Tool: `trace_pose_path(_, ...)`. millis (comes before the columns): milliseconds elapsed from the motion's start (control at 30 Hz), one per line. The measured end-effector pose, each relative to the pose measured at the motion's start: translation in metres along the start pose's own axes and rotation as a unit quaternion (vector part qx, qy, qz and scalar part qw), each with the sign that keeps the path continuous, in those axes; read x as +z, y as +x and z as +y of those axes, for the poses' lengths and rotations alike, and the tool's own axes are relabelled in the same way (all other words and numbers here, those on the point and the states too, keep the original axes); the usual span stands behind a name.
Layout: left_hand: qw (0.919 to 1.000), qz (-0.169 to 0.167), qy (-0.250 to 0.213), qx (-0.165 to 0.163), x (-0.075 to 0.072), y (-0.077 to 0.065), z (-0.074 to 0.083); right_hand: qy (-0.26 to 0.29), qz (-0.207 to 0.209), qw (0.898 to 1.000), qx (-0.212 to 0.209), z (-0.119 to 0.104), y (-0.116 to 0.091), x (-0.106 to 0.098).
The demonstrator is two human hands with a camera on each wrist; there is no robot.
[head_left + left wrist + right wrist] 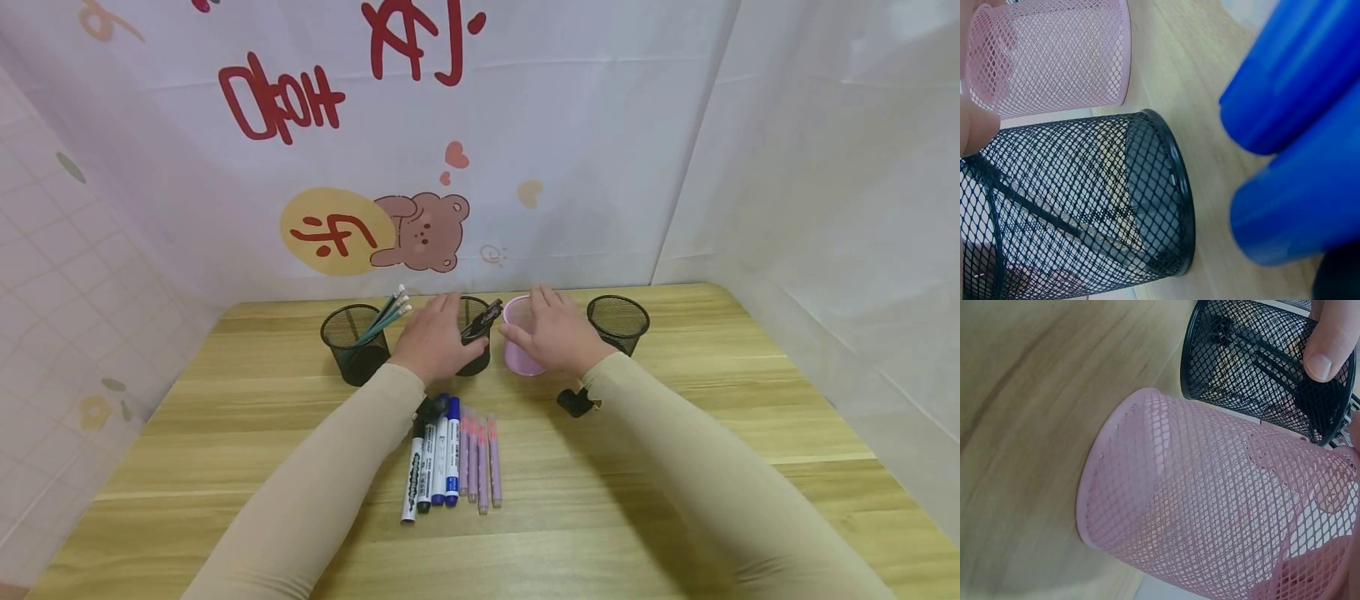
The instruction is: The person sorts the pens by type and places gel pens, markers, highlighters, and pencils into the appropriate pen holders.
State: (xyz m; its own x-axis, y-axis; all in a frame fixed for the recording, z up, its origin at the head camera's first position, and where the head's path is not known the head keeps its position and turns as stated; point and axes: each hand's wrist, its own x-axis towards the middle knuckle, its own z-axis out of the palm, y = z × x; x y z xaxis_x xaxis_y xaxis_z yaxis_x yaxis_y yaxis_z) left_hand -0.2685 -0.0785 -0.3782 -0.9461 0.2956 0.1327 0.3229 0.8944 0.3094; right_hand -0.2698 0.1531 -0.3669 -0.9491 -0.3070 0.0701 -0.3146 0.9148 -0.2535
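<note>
My left hand (433, 337) grips a black mesh pen holder (474, 365) near its top, thumb on the near side. Black pens (486, 318) lean inside it and stick out above the rim. Just to the right, a pink mesh pen holder (521, 360) stands upright on the table, held at the rim by my right hand (561, 333) with the thumb toward the left. The right wrist view shows the pink holder's mesh wall (1210, 506) close up, with no pens visible inside. My left thumb (1335, 344) presses the black holder there.
A black mesh holder (358, 367) with several teal pencils (386, 321) stands at the left. Another black holder (618, 318) is at the right, partly behind my wrist. Nearer on the wooden table (570, 533) lie white-barrelled markers (440, 458) and slim pink pens (482, 467), side by side.
</note>
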Motion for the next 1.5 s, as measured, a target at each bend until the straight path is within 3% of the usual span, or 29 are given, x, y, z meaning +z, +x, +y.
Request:
trace_pose_path(233,1.0,-0.002,0.0,-0.001,0.0,0.0,0.003,0.039,0.003,0.999,0.014,0.008,-0.001,0.001)
trace_pose_path(633,1.0,-0.007,0.001,-0.002,-0.001,0.003,0.001,0.006,0.017,1.0,0.004,0.006,-0.003,0.0)
trace_pose_path(1100,0.999,-0.032,0.03,-0.009,-0.012,0.004,0.002,0.004,-0.015,1.0,0.022,0.004,0.001,0.003)
trace_pose_path(1300,0.9996,-0.012,0.02,0.018,-0.015,-0.01,0.006,0.004,-0.024,0.999,0.023,0.003,0.0,0.003)
trace_pose_path(1500,0.9975,0.017,0.01,0.067,-0.028,-0.043,0.021,0.006,-0.024,0.999,0.024,0.001,-0.004,-0.001)
